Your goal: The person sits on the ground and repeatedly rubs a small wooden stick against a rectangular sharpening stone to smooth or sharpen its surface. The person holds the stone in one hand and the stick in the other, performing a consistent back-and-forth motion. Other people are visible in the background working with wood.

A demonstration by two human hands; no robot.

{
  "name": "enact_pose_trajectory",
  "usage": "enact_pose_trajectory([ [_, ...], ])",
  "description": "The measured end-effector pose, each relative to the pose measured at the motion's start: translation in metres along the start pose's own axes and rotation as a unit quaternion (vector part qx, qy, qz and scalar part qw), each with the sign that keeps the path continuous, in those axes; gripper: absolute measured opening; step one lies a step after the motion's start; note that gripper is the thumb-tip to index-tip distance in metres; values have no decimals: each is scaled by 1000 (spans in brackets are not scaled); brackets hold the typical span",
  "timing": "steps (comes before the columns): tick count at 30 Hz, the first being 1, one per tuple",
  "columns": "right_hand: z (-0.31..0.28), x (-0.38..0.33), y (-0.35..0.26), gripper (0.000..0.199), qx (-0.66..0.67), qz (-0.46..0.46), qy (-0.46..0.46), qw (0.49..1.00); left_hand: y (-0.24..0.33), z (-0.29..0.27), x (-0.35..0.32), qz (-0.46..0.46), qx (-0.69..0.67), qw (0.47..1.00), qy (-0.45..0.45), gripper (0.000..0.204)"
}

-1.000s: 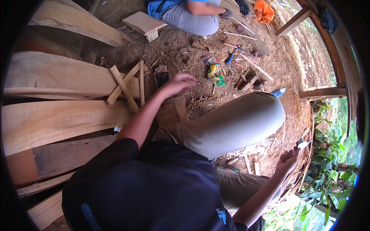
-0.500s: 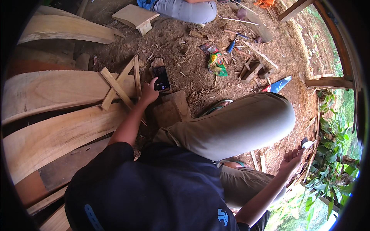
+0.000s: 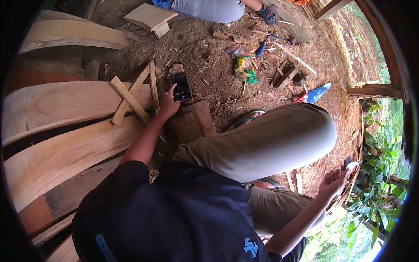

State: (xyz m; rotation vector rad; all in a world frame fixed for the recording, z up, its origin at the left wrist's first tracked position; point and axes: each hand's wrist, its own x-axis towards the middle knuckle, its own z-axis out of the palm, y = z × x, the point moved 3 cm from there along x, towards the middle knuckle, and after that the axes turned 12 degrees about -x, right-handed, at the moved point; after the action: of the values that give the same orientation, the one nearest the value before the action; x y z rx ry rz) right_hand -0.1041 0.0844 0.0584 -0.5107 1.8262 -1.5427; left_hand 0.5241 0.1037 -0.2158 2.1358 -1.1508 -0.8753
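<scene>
My left hand (image 3: 168, 105) reaches out over a smartphone (image 3: 181, 88) with a dark, lit screen. Its index finger is stretched onto the screen's near left side; the other fingers are partly hidden. The phone lies on a small wooden block. Over on the right, beyond my bent knee, my right hand (image 3: 332, 181) is closed around a small dark-and-white thing (image 3: 352, 165), too small to make out its kind. Crossed wooden strips (image 3: 131, 99) rest on the boards beside my left forearm.
Curved planks (image 3: 56, 102) fill the left side. A handsaw (image 3: 318, 93), a blue-handled tool (image 3: 262, 49), a green-yellow packet (image 3: 245, 70) and wooden pieces (image 3: 286, 78) lie on the shavings-strewn ground. At the top, another person's gloved hand (image 3: 269, 16) reaches near a board.
The other person's gloved hand has come into view at the top. My left index finger has shifted slightly on the phone; my right hand stays nearly in place, still gripping the small thing.
</scene>
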Motion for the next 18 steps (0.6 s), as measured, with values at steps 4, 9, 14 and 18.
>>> enact_pose_trajectory([
  [4, -4, 4, 0, 25, 20, -5, -20, 1000, 8, 0, -3, -20, -28, 999, 21, 82],
  [9, -2, 4, 2, 28, 19, 1, -19, 1000, -19, 6, 16, -41, -111, 989, 89, 82],
  [14, -1, 2, 1, 29, 21, -5, -23, 999, -16, 11, 24, -63, -97, 988, 98, 88],
  [18, -3, 4, 0, 28, 20, -1, 6, 1000, -18, 11, 22, -60, -83, 990, 92, 90],
])
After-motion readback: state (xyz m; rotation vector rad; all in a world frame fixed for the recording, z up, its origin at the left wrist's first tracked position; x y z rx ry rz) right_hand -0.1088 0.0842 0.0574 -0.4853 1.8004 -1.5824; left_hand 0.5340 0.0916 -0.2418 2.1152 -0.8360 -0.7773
